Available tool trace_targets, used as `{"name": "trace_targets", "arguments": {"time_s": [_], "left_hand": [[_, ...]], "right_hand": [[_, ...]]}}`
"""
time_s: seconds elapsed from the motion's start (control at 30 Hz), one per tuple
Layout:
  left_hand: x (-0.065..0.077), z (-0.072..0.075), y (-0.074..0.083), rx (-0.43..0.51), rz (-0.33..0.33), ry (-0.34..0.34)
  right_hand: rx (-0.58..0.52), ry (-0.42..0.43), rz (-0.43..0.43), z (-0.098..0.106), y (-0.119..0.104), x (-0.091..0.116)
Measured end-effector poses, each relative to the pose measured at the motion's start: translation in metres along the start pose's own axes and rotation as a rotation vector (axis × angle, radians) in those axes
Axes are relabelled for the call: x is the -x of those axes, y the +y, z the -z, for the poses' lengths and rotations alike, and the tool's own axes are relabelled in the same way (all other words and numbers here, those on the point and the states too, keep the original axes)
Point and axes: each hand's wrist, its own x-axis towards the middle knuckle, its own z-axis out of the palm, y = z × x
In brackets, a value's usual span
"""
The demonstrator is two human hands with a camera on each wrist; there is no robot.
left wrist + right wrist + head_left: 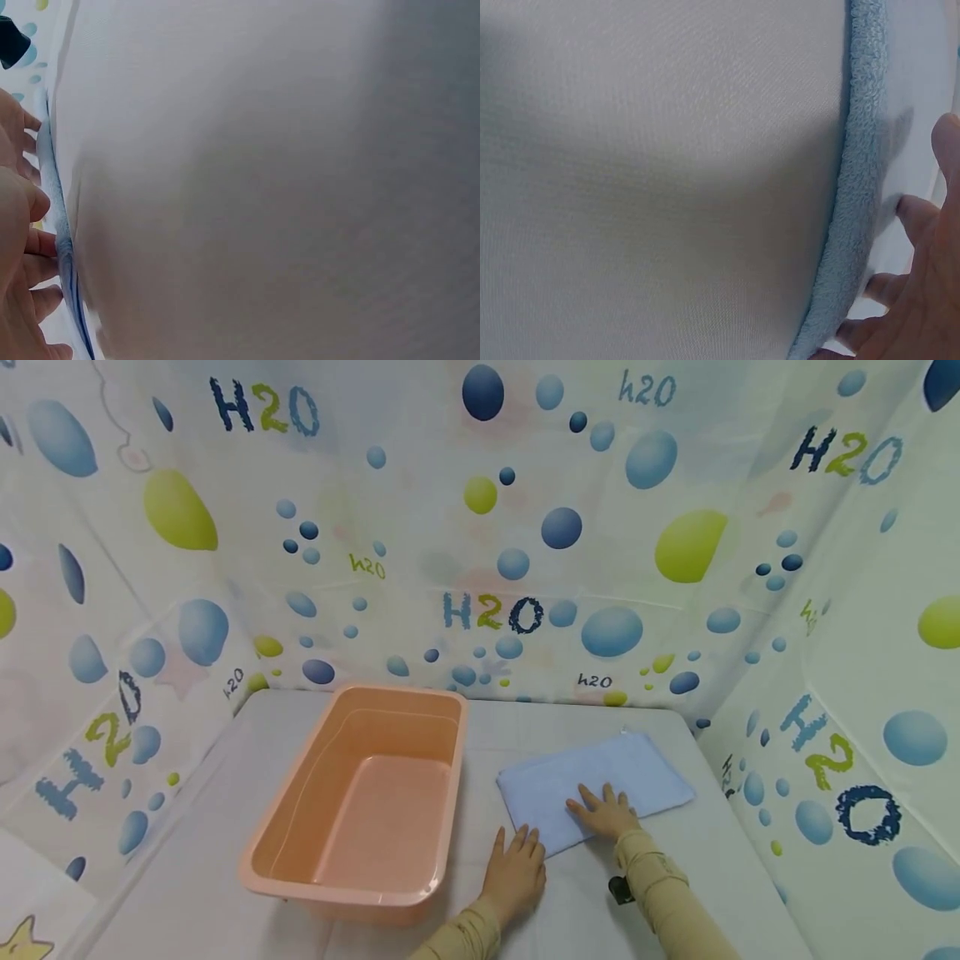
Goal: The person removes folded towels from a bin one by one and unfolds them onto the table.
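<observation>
A light blue towel (600, 777), folded flat into a rough rectangle, lies slightly askew on the white-covered table. My right hand (606, 812) rests on its near part with the fingers spread. At the towel's near left corner is my left hand (516, 870), fingers extended, the fingertips right at the edge. In the left wrist view the towel's folded edge (64, 247) runs beside the fingers of both hands. The right wrist view shows the looped terry edge (855, 150) close up, with the right fingertips (909, 206) on the towel just past it.
An empty peach plastic basin (390, 827) stands on the table to the left of the towel. The white tablecloth (577, 902) spreads under everything. Curtains printed with bubbles and H2O lettering (491, 612) enclose the table at the back and both sides.
</observation>
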Motion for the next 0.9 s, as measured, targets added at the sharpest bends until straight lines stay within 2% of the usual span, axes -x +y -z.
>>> {"name": "trace_targets", "arguments": {"time_s": [0.17,0.3,0.43,0.6,0.7,0.9], "left_hand": [[0.004,-0.003,0.0,-0.009,-0.015,0.01],[0.006,-0.004,0.003,0.004,-0.021,-0.013],[0.009,0.0,0.007,0.003,-0.029,-0.041],[0.012,0.008,0.011,0.018,-0.037,-0.027],[0.015,0.01,0.013,-0.007,-0.049,-0.006],[0.022,0.014,0.02,-0.037,-0.069,-0.029]], "right_hand": [[0.03,0.024,0.061,-0.002,0.003,-0.001],[0.063,0.013,0.089,-0.001,0.002,-0.002],[0.109,0.04,0.133,-0.002,0.004,-0.004],[0.153,0.098,0.177,-0.007,0.011,-0.009],[0.185,0.126,0.209,-0.011,0.013,-0.01],[0.192,0.132,0.261,-0.012,0.007,-0.007]]}}
